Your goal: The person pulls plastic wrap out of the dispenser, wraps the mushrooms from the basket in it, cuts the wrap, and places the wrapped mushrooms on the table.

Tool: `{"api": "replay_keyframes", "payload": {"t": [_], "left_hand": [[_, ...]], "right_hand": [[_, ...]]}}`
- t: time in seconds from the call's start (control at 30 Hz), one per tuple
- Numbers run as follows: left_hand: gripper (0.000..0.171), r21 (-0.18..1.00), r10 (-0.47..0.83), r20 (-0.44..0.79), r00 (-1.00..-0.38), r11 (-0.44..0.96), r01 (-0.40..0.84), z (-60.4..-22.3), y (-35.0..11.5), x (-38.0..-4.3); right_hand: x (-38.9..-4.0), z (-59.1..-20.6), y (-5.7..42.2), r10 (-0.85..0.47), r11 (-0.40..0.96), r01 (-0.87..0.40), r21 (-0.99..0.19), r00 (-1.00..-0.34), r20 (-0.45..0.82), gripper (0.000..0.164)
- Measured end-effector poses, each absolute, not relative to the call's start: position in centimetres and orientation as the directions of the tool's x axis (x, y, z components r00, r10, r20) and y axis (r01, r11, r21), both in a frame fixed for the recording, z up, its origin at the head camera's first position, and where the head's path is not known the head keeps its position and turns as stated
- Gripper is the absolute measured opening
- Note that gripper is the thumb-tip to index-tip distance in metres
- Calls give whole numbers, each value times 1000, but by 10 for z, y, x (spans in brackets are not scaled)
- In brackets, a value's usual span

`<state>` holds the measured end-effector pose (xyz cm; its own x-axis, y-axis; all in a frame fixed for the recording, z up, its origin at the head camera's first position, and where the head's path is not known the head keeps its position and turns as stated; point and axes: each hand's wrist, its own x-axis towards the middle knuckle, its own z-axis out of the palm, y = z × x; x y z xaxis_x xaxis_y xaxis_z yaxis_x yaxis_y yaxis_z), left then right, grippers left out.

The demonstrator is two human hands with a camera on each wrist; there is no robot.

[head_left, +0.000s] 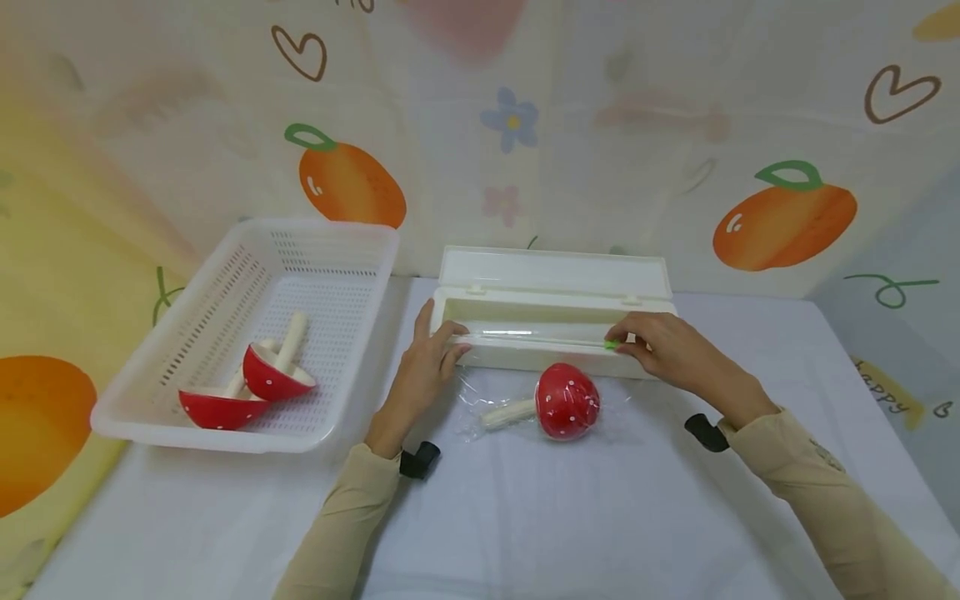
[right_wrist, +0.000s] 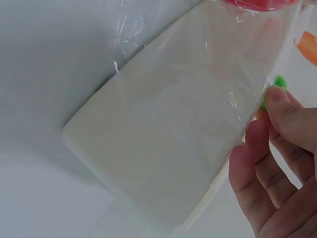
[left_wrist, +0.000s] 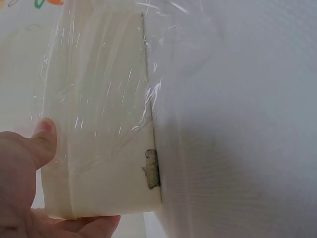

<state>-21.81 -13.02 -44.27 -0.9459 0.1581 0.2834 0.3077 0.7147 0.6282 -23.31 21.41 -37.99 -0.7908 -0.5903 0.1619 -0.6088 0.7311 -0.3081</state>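
Note:
A long white plastic-wrap dispenser box lies across the table with its lid raised at the back. Clear plastic wrap hangs over its front wall and onto the table. My left hand grips the box's left end, thumb at the front edge. At the right part of the front edge, my right hand pinches a small green slider between thumb and fingers. On the wrap in front of the box lies a ladle-like toy mushroom with a red, white-dotted cap and pale stem.
To the left stands a white perforated basket. Inside it are two red half-caps with pale stems, one of them the upper mushroom half. A patterned cloth hangs behind the white-covered table.

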Motion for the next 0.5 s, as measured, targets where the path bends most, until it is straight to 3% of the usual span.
{"api": "replay_keyframes", "payload": {"t": [0.5], "left_hand": [[22,617,153,286,-946,726,304,-446,-131,-219]], "right_hand": [[-230,-384,225,-580,733,-611,-299,-791,194,20]]}}
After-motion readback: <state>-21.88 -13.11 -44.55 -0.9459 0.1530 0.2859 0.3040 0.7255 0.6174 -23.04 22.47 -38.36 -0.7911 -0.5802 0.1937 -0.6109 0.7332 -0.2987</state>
